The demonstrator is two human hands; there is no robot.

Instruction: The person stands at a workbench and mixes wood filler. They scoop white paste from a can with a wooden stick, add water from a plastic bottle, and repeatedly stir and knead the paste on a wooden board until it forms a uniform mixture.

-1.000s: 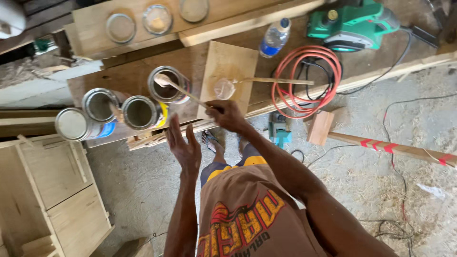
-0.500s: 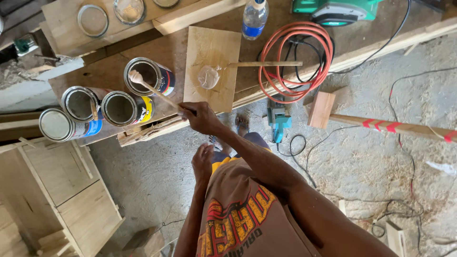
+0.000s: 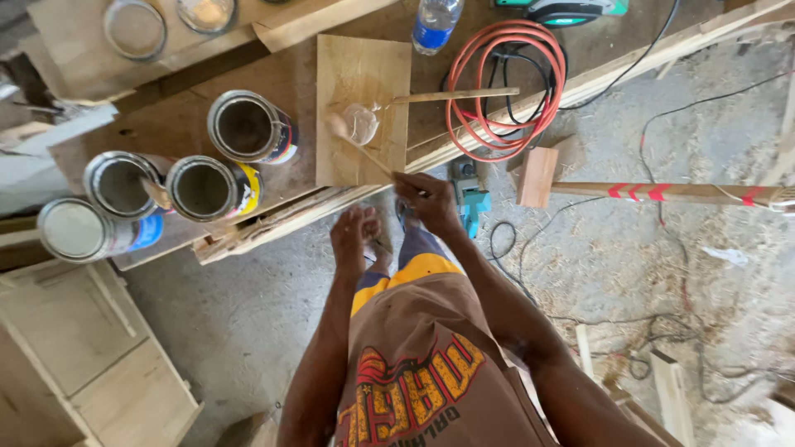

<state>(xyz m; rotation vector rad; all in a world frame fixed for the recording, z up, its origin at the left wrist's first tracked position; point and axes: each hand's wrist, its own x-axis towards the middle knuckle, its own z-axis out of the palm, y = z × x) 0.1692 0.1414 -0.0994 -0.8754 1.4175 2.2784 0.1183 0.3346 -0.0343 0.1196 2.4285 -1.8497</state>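
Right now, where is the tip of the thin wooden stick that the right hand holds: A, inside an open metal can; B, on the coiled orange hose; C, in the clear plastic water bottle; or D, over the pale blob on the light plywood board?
D: the right hand holds the thin wooden stick, and its coated tip sits beside the pale blob on the light plywood board, clear of the cans.
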